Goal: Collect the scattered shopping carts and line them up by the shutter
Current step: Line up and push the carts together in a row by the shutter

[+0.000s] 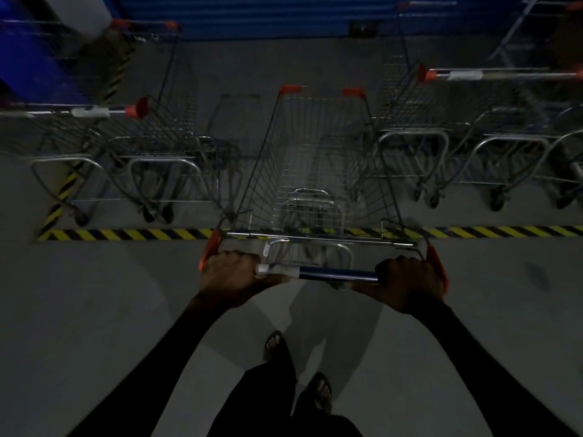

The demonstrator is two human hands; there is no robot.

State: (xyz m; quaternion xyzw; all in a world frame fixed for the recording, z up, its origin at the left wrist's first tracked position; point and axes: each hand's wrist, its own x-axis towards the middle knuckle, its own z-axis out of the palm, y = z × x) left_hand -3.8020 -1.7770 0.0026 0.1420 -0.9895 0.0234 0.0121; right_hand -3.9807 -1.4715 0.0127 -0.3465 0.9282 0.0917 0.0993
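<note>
there is one view only, from a wide-angle camera worn on the person's head. it looks forward and steeply down, so the floor fills the lower half and the blue shutter sits along the top edge. the cart handle lies close below the lens; straight lines bow toward the edges.

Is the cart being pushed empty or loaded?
Empty: the floor shows through the cart's wire basket, and nothing lies inside.
</note>
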